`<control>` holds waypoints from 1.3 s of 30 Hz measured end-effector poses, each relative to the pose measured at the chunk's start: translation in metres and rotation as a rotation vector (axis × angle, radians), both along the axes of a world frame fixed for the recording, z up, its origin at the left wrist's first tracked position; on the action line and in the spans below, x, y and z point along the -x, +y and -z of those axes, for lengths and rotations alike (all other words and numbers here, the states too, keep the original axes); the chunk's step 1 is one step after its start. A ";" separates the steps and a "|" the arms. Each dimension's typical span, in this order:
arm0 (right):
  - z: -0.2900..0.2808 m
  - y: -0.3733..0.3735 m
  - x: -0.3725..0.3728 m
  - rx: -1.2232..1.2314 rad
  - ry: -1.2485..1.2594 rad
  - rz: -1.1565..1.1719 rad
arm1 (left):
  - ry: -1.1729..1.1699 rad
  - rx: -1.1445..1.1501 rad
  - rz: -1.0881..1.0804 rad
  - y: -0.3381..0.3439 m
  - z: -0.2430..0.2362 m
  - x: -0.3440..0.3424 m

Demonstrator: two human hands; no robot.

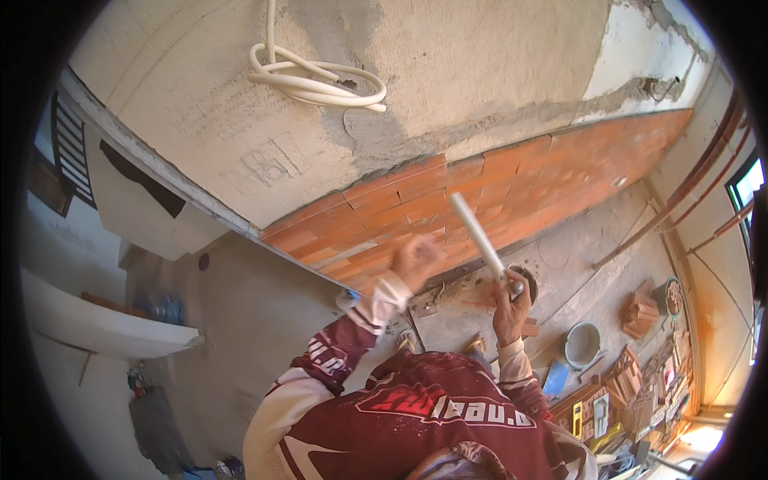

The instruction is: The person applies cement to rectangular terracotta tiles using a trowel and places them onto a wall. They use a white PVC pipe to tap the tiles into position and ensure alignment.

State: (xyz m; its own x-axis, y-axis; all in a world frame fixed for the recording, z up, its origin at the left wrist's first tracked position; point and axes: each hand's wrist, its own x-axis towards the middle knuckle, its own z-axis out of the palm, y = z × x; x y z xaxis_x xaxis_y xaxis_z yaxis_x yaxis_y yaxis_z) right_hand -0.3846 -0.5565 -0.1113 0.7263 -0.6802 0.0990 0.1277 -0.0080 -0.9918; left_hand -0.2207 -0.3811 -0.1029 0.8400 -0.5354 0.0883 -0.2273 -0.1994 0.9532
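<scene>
One pale bar (478, 234), apparently being positioned and next calling for a steady grip, slants before the brick wall (512, 178), right hand (510, 310) fingers wrapped round it, left hand (417, 261) fingers too blurred to judge.

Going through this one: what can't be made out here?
All in the head view:
- Left hand: blur hides its exact finger positions.
- Pale bar: partly covered by the right hand gripping it.
- Dark round container: partly hidden behind that hand.
- White hose: upper end cut off by the top edge.
</scene>
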 end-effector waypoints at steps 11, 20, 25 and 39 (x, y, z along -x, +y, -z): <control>-0.012 0.070 -0.035 -0.054 -0.118 0.235 | -0.936 -0.431 -0.310 0.128 -0.049 -0.124; -0.022 0.111 -0.046 -0.094 -0.255 0.443 | -0.896 -0.500 -0.219 0.132 -0.047 -0.150; -0.006 0.126 -0.087 -0.122 -0.235 0.363 | -0.951 -0.497 -0.211 0.128 -0.046 -0.153; 0.004 0.114 -0.083 -0.190 -0.248 0.424 | -0.979 -0.510 -0.230 0.127 -0.048 -0.150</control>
